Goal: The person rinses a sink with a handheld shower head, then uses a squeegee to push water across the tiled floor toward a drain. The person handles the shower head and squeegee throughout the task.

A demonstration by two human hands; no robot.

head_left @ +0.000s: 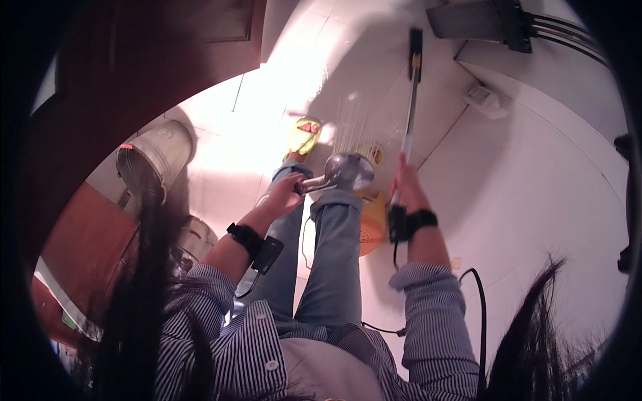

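Note:
My left hand (286, 195) is closed around the handle of a silver shower head (351, 172) in front of my knees. Fine streams of water (349, 123) spray from it toward the floor. My right hand (409, 186) grips the pale pole of a long-handled floor brush (410, 107). Its narrow black head, joined by a yellow piece, lies on the floor at the far end; any bristles are hidden. Both forearms wear black straps with small boxes and cables. Below the shower head, yellow slippers (304, 137) are on my feet, the right one partly covered.
A metal bucket (167, 150) lies tipped at the left, near another container (194, 239) and a dark wooden door (154, 53). An orange perforated basket (372, 227) stands by my right leg. A white bottle (486, 100) lies by the right wall, below a dark grey fixture (475, 20).

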